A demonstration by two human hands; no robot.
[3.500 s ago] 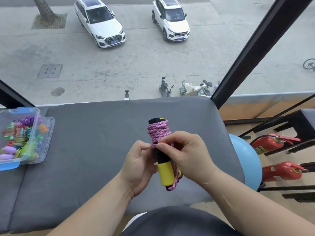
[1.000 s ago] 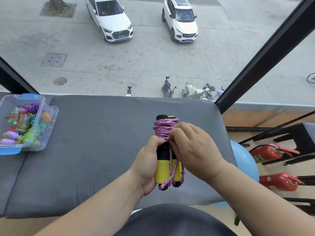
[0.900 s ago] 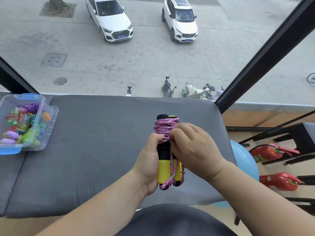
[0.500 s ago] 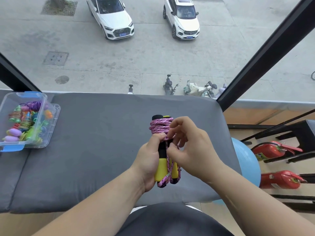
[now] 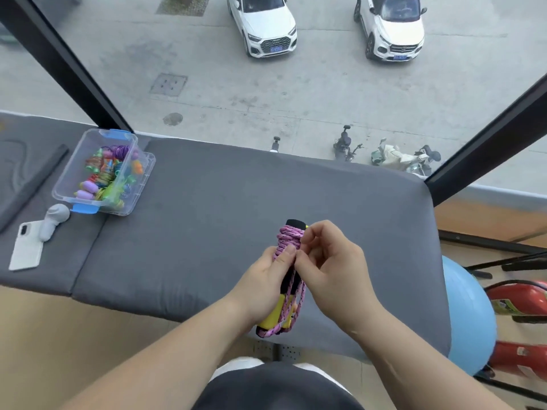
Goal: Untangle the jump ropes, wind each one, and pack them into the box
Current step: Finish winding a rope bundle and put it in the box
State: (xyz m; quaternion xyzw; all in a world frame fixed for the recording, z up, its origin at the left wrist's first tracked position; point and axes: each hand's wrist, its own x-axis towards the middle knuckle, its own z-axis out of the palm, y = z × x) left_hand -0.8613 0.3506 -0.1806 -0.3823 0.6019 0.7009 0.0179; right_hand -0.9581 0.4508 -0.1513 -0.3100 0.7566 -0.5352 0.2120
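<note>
I see a grey padded surface [image 5: 225, 214] carrying a clear box [image 5: 70, 170]; just beside the box lie a phone [image 5: 26, 248] and a grey gadget [image 5: 54, 218].

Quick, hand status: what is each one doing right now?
Left hand: grips the pink jump rope around its handles.
Right hand: pinches the cord just below the wound coil.

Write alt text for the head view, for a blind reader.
A left hand grips a pink jump rope wound round its handles; the right hand pinches it, above a grey cushion. A clear box of ropes sits left.
</note>
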